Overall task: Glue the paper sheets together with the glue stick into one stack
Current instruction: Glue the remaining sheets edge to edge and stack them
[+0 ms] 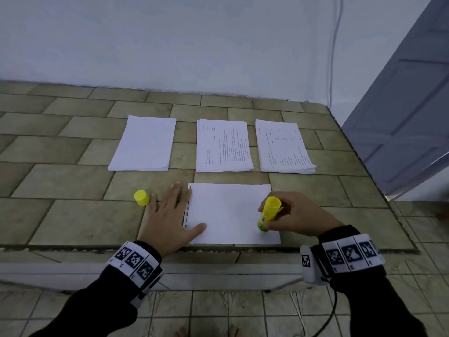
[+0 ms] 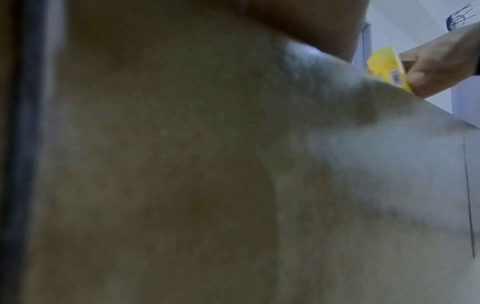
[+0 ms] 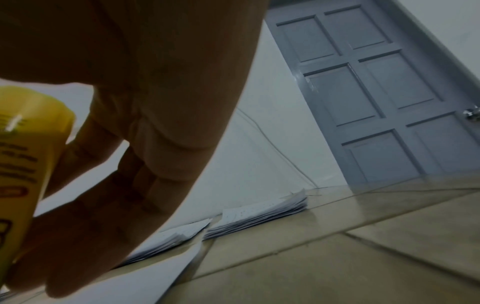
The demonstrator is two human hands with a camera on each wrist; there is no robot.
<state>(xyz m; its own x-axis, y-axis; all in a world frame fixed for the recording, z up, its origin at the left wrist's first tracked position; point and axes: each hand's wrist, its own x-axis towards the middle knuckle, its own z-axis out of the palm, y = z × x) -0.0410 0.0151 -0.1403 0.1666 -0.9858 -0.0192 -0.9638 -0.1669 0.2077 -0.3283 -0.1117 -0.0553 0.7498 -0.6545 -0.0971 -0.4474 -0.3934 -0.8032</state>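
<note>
The blank sheet lay at the near edge of the tiled counter, and everything else sat around it. Left hand was flat, fingers straight and spread, thumb pressing the sheet's near-left corner while the rest of the hand sat on tile just left of it. Right hand had its fingers wrapped round the glue stick, tip down on the sheet near its right edge. The yellow cap stood left of the sheet, past the left hand. Three paper stacks lay in a row behind the sheet.

My guess: a single sheet is light, floppy and slides easily on glazed tile – so pinning a corner makes sense. The stick looked rigid, easy to hold mid-barrel – pressing too hard would probably wrinkle the paper.
</note>
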